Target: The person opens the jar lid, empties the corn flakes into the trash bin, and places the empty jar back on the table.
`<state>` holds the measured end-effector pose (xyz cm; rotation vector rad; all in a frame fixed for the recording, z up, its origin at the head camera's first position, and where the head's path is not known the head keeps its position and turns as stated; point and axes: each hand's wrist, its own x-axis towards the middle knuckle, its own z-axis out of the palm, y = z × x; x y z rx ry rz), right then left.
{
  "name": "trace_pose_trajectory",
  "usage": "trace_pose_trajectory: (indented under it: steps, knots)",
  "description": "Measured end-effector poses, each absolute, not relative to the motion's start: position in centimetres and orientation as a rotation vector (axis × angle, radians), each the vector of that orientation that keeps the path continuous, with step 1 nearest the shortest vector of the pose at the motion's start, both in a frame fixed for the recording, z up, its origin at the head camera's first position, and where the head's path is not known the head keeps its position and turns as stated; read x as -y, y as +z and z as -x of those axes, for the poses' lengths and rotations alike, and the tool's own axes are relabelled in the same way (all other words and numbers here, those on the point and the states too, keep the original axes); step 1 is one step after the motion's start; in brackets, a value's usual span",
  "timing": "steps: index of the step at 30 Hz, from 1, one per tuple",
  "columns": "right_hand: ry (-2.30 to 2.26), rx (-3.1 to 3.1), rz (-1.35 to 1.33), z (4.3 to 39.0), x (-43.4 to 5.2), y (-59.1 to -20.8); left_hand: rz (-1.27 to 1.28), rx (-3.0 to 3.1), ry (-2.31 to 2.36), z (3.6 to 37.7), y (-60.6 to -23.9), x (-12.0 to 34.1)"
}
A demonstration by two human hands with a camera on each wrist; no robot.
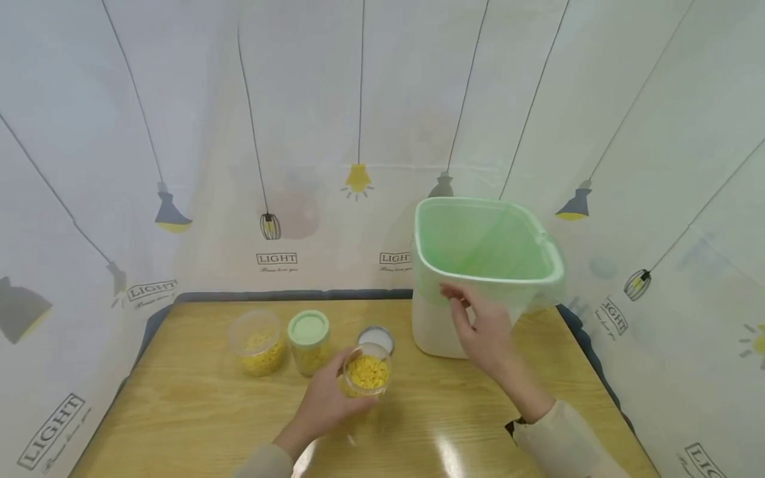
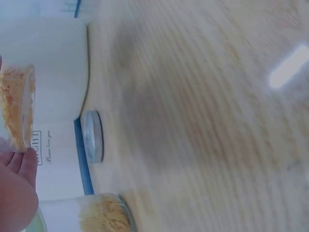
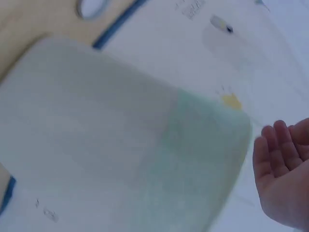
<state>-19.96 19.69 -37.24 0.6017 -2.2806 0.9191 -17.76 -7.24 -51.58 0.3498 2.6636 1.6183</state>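
Note:
My left hand [image 1: 325, 401] grips an open clear jar of yellow kernels [image 1: 366, 372] a little above the wooden table [image 1: 179, 411]; the left wrist view shows that jar [image 2: 17, 108] at the left edge by my fingers [image 2: 19, 164]. Its silver lid [image 1: 376, 338] lies flat just behind it, also visible as the lid [image 2: 91, 136]. My right hand [image 1: 478, 325] hovers with relaxed fingers in front of the white bin [image 1: 436, 325] lined with a green bag [image 1: 484, 242], holding nothing. The right wrist view shows the bin [image 3: 120, 140] blurred and my fingers [image 3: 277, 150] spread.
Two more jars of yellow kernels stand to the left: a clear-lidded one [image 1: 255, 342] and a green-lidded one [image 1: 308, 340]. A curtain printed with lamps [image 1: 299, 133] encloses the table on three sides. Bare tabletop lies at the front.

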Motion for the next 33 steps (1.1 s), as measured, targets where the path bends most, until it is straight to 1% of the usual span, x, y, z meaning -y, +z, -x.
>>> trace_pose_trajectory:
  steps: [2, 6, 9, 13, 18, 22, 26, 33]
  knots:
    - [0.897, 2.236, -0.537, 20.7, -21.2, -35.9, -0.355, -2.672, 1.623, 17.7, -51.3, 7.1]
    - [0.852, 2.262, -0.319, 22.5, -24.9, -34.3, -0.349, -2.693, 1.597, 17.5, -50.6, 6.8]
    - [0.904, 2.294, -0.133, 23.9, -27.8, -33.9, -0.329, -2.705, 1.556, 17.4, -49.7, 6.6]
    - [1.087, 2.359, 0.061, 25.1, -30.7, -34.5, -0.317, -2.725, 1.531, 17.6, -48.2, 6.3]
    - [1.291, 2.481, 0.151, 25.6, -32.5, -35.5, -0.321, -2.733, 1.545, 18.4, -46.8, 5.9]
    - [1.484, 2.537, 0.227, 26.0, -33.0, -35.9, -0.347, -2.733, 1.582, 19.2, -45.9, 5.5]
    - [1.571, 2.561, 0.302, 26.2, -33.4, -36.0, -0.383, -2.754, 1.587, 19.9, -44.6, 5.3]
    - [1.643, 2.608, 0.257, 26.1, -33.9, -35.4, -0.412, -2.828, 1.522, 21.3, -41.4, 5.0]
